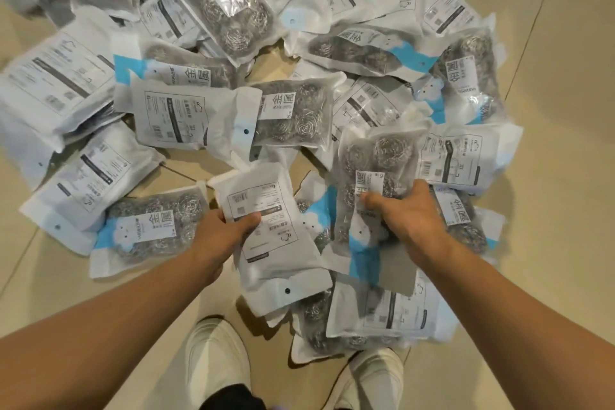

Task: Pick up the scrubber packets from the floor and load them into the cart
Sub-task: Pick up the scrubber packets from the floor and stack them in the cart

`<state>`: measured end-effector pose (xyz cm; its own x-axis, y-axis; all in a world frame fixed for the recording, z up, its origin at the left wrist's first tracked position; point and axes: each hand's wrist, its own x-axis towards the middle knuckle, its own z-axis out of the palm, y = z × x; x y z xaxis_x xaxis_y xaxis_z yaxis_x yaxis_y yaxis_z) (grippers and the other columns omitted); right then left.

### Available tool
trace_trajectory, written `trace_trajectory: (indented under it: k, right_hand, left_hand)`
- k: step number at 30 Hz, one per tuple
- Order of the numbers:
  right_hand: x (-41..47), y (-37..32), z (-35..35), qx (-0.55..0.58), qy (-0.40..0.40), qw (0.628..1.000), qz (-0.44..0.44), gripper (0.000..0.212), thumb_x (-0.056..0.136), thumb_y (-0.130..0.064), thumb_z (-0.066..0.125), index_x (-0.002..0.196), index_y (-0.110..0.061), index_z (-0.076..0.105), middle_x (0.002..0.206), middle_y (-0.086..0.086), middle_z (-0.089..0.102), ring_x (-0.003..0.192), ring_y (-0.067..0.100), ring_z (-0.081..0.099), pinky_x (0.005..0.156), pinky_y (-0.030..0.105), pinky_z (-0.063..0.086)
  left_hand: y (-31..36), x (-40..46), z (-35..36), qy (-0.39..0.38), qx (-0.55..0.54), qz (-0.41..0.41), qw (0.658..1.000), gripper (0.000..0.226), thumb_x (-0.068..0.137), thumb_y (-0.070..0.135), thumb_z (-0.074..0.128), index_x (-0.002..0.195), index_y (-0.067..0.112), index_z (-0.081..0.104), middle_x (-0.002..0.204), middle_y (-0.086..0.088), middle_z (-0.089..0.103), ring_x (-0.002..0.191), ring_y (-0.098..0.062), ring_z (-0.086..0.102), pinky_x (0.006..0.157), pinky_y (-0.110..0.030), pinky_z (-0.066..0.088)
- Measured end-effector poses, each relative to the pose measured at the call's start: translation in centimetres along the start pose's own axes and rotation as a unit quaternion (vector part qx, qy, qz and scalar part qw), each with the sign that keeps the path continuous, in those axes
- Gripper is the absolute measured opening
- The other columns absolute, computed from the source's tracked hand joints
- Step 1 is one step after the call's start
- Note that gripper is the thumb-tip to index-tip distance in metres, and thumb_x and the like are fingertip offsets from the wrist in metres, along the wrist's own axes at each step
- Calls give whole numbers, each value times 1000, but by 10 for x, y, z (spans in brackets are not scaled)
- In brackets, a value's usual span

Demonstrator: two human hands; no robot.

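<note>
My left hand (221, 236) grips a white-backed plastic scrubber packet (266, 230), printed label side up, thumb curled over its left edge and fingers beneath. My right hand (407, 216) grips a clear-fronted packet of steel-wool scrubbers with a blue and white header (372, 193), fingers curled over its lower middle. Both packets run long axis away from me, hang-hole ends pointing toward my white shoes (216, 363); both appear raised slightly off the pile, though I cannot confirm clearance.

The remaining heap of white and clear scrubber packets (186, 110) spreads across the beige tiled floor (565, 110) ahead and to both sides, overlapping at mixed angles. The nearest loose ones lie just beside each hand: a clear-fronted one left of my left hand, a white-backed one touching my right wrist side.

The cart is not in view, so its bearing cannot be established. Judgement: both hands are loaded equally, and the next move depends on turning toward the cart
</note>
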<state>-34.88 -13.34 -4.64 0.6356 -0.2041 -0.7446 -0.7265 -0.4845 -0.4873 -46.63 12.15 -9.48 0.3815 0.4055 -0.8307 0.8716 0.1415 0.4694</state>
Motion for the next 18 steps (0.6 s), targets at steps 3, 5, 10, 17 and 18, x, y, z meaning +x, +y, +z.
trace_trajectory:
  k: [3,5,10,17,18]
  right_hand:
    - [-38,-7,-13,20,-9,1000,-11,60,78,-9,87,120,-17,45,98,-1,68,78,8,65,66,27,58]
    - [-73,-18,-26,21,-20,999,-16,57,81,-8,85,119,-20,43,95,-5,66,72,2,61,52,14,47]
    - [-183,-69,-79,54,-29,998,-25,60,78,-8,87,119,-22,46,103,-5,69,81,2,63,63,19,47]
    - [-374,-190,-184,91,-27,993,-64,52,79,-13,87,116,-26,52,102,-9,72,88,8,70,71,24,52]
    - [-399,-206,-200,98,-28,992,-71,51,79,-12,87,114,-26,53,101,-8,73,89,10,71,71,25,53]
  left_hand:
    - [5,-42,-10,-18,-1,26,1000,23,89,9,77,108,21,69,103,2,77,96,-19,74,80,-37,61]
    - [18,-77,-22,2,5,44,999,27,88,7,77,107,23,66,104,3,76,95,-18,73,81,-36,59]
    - [86,-188,-69,28,-38,53,997,40,87,17,79,120,20,57,111,3,73,96,-16,71,78,-34,57]
    - [233,-397,-152,-29,-26,156,987,34,90,23,78,120,28,63,113,5,77,103,-16,75,90,-41,61]
    - [251,-426,-159,-42,-33,164,985,36,91,22,78,122,28,63,113,6,78,103,-16,75,88,-39,61]
